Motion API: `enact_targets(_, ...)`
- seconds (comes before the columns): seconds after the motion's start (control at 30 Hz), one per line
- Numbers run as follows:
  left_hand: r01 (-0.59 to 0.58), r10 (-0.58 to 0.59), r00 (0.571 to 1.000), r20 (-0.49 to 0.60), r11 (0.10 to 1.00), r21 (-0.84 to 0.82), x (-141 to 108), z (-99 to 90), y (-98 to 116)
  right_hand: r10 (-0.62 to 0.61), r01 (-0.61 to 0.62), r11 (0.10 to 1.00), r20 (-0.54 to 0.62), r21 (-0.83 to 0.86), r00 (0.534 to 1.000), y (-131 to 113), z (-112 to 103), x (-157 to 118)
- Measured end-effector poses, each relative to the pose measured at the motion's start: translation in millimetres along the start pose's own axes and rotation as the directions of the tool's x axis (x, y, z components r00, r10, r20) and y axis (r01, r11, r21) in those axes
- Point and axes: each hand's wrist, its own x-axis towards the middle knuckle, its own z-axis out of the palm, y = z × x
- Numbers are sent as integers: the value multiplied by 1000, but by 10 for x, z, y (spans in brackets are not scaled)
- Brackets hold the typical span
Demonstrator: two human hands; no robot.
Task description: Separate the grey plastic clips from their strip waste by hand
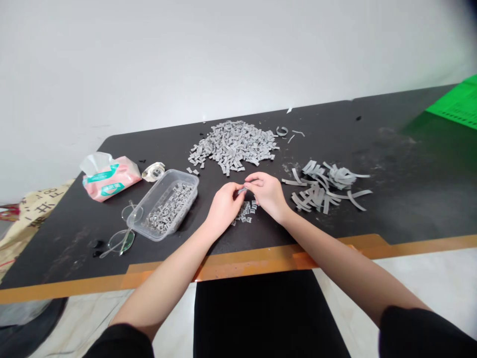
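Head camera view: both bare hands meet over a black tabletop, close to its near edge, which is covered with brown tape. Thumb and fingers of the left hand pinch a small grey piece, and the right hand grips it too from the other side, its thumb and forefinger closed at the tips; the piece is largely hidden, so its exact form cannot be told. It sits between the two sets of fingertips, above a loose cluster of small grey clips lying on the tabletop, partly covered by the hands. To the left of the left hand stands a clear plastic box, its floor partly covered with small metallic-looking parts. Beyond the hands, toward the wall, spreads a large heap of short grey pieces, with a curled strip just to its right. Right of the right hand lies a tangle of longer grey strips. Farther left, a pink tissue pack sits next to a roll of tape, and a pair of eyeglasses rests near the box, with small black objects beside it. A bright green perforated item shows at the far right.
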Motion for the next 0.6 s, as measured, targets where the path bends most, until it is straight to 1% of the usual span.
enact_targets(0.1,45,-45,999,-16,999,-31,-6,7,42,-22,20,998,-31,-67,999,-19,-1,-9)
enact_targets(0.17,64,-65,998,-22,997,-36,-10,4,62,-29,26,996,-31,-89,999,-20,4,-9)
enact_targets(0.3,67,-68,997,-25,998,-17,-11,-14,59,-42,44,996,23,-75,999,23,20,-10)
enact_targets(0.43,16,-15,1000,-13,998,62,-3,-27,25,-99,108,991,108,-77,989,67,50,-50)
enact_targets(0.5,-17,16,1000,6,991,135,2,-28,15,-70,78,996,159,-43,985,60,64,-70)
enact_targets(0.6,-88,78,996,46,963,256,7,-24,20,31,-44,997,196,62,980,16,64,-67)
